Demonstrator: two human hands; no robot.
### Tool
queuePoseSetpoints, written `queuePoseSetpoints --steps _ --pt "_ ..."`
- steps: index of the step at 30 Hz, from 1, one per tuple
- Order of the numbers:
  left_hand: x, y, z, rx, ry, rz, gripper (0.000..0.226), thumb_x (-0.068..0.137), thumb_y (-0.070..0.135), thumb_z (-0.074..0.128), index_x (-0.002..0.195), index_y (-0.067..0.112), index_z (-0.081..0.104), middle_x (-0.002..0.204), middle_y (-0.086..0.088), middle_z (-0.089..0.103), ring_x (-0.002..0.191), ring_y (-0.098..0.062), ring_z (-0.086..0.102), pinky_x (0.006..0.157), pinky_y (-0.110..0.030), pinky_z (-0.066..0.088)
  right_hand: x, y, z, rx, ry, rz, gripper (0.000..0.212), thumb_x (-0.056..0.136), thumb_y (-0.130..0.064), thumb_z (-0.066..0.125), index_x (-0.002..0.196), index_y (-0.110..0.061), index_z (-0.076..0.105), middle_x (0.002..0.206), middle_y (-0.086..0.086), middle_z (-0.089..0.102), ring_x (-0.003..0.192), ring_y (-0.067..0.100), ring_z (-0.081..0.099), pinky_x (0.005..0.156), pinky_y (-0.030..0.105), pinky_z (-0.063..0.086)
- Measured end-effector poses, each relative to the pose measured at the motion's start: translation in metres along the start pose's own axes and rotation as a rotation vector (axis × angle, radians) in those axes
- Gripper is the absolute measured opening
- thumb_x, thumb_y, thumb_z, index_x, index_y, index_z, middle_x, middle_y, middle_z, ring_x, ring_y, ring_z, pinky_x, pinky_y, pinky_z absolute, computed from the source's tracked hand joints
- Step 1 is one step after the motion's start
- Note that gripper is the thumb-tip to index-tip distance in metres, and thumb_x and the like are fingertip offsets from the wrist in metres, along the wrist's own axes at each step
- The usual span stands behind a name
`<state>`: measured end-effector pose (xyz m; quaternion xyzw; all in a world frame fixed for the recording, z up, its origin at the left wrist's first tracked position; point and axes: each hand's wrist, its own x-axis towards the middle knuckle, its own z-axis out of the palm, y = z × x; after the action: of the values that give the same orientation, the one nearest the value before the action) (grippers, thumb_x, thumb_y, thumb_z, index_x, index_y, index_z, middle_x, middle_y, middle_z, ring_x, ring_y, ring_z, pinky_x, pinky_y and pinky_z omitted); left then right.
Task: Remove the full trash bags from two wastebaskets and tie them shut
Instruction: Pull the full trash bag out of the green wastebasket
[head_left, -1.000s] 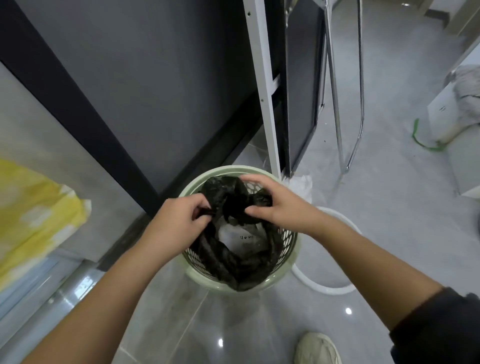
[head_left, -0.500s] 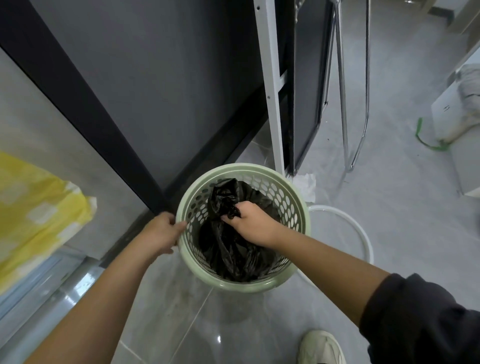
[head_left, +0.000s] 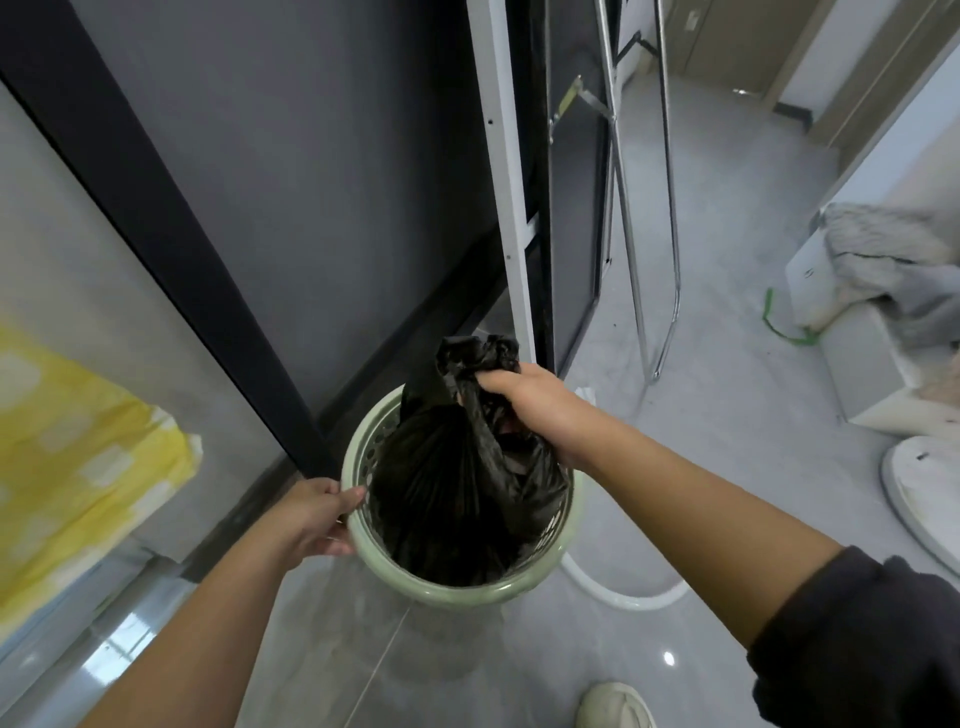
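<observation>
Fingers (head_left: 492, 383) of my right hand (head_left: 537, 413) are curled tight round the gathered neck of the black trash bag (head_left: 447, 499), clamped on it, with a crumpled tuft of plastic sticking up above my fist. From the head view, the bag hangs stretched below my grip. Its upper part stands above the rim of the pale green wastebasket (head_left: 467, 596) and its lower part sits inside the latticed wall. My left hand (head_left: 311, 519) grips the basket's near left rim, thumb on top and fingers wrapped round the outside. The basket stands on the grey floor (head_left: 727, 415) beside a dark wall panel. A white ring (head_left: 623, 600) lies just behind it to the right, and my pale shoe (head_left: 615, 707) shows at the bottom edge.
</observation>
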<state>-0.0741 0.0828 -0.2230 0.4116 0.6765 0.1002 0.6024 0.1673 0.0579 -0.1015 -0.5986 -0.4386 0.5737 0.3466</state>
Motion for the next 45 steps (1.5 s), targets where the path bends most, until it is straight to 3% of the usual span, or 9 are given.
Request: queuePoseSetpoints --steps 6,13,16,20,25,31,35,41,45 --pt "0.002 -0.006 -0.015 -0.036 0.01 -0.029 0.022 0.094 0.015 0.056 0.102 -0.006 0.059 0.085 -0.025 0.069 0.07 -0.033 0.066 0.057 -0.04 0.06 -0.028 -0.052 -0.021 0.104 0.08 -0.058 0.015 0.094 -0.021 0.049 0.088 -0.016 0.062 0.062 -0.007 0.071 0.059 0.009 0.069 0.056 0.021 0.049" --pt "0.01 -0.011 -0.02 0.108 0.232 -0.046 0.025 0.093 0.018 0.057 0.096 -0.006 0.062 0.081 -0.028 0.068 0.065 -0.036 0.065 0.072 -0.053 0.058 -0.064 -0.095 -0.029 0.095 0.153 -0.144 0.019 0.094 -0.021 0.048 0.089 -0.014 0.065 0.083 0.004 0.072 0.082 0.02 0.069 0.078 0.031 0.052" --pt "-0.003 0.001 -0.015 0.21 0.291 -0.036 0.034 0.091 0.02 0.057 0.113 -0.006 0.057 0.102 -0.026 0.065 0.086 -0.038 0.064 0.073 -0.043 0.056 -0.079 -0.111 -0.031 0.118 0.2 -0.184 0.017 0.094 -0.02 0.049 0.094 -0.011 0.063 0.091 0.008 0.07 0.086 0.022 0.067 0.083 0.033 0.052" --pt "-0.042 0.043 -0.003 0.43 0.376 0.153 0.057 0.09 0.021 0.056 0.139 -0.001 0.035 0.137 -0.023 0.045 0.12 -0.039 0.049 0.085 -0.04 0.044 -0.097 -0.133 -0.038 0.115 0.248 -0.24 0.017 0.094 -0.019 0.049 0.09 -0.011 0.064 0.084 0.006 0.071 0.08 0.021 0.068 0.083 0.035 0.053" --pt "-0.088 0.098 0.004 0.506 0.325 0.38 0.056 0.091 0.028 0.055 0.14 0.006 0.039 0.138 -0.015 0.049 0.121 -0.031 0.051 0.088 -0.032 0.041 -0.117 -0.151 -0.045 0.132 0.284 -0.282 0.017 0.095 -0.018 0.049 0.087 -0.011 0.063 0.077 0.005 0.072 0.072 0.018 0.069 0.079 0.031 0.055" --pt "-0.176 0.151 0.05 0.268 0.283 0.942 0.019 0.091 0.018 0.055 0.109 0.023 0.06 0.1 0.008 0.065 0.095 -0.007 0.06 0.085 -0.022 0.043 -0.14 -0.149 -0.065 0.069 0.4 -0.253 0.016 0.095 -0.023 0.048 0.085 -0.017 0.06 0.075 -0.001 0.069 0.059 0.008 0.067 0.049 0.013 0.049" --pt "-0.225 0.16 0.086 0.225 0.075 1.24 0.026 0.083 0.033 0.063 0.107 0.028 0.056 0.093 0.013 0.061 0.088 -0.003 0.057 0.076 -0.018 0.046 -0.145 -0.136 -0.077 0.075 0.501 -0.246 0.017 0.094 -0.019 0.048 0.085 -0.015 0.062 0.077 0.003 0.069 0.066 0.013 0.069 0.059 0.019 0.054" --pt "-0.233 0.155 0.145 0.703 0.194 1.294 0.093 0.055 0.073 0.068 0.129 0.032 0.03 0.119 0.016 0.042 0.113 -0.007 0.043 0.097 -0.03 0.041 -0.157 -0.108 -0.094 0.106 0.574 -0.214 0.021 0.093 -0.015 0.047 0.081 -0.011 0.063 0.077 0.008 0.067 0.074 0.021 0.065 0.073 0.034 0.051" --pt "-0.229 0.149 0.179 0.414 0.252 1.325 0.048 0.075 0.055 0.065 0.107 0.029 0.041 0.096 0.014 0.054 0.09 -0.011 0.053 0.076 -0.03 0.044 -0.165 -0.089 -0.105 0.029 0.617 -0.198 0.019 0.094 -0.015 0.046 0.086 -0.007 0.062 0.081 0.011 0.064 0.078 0.022 0.063 0.073 0.034 0.05"
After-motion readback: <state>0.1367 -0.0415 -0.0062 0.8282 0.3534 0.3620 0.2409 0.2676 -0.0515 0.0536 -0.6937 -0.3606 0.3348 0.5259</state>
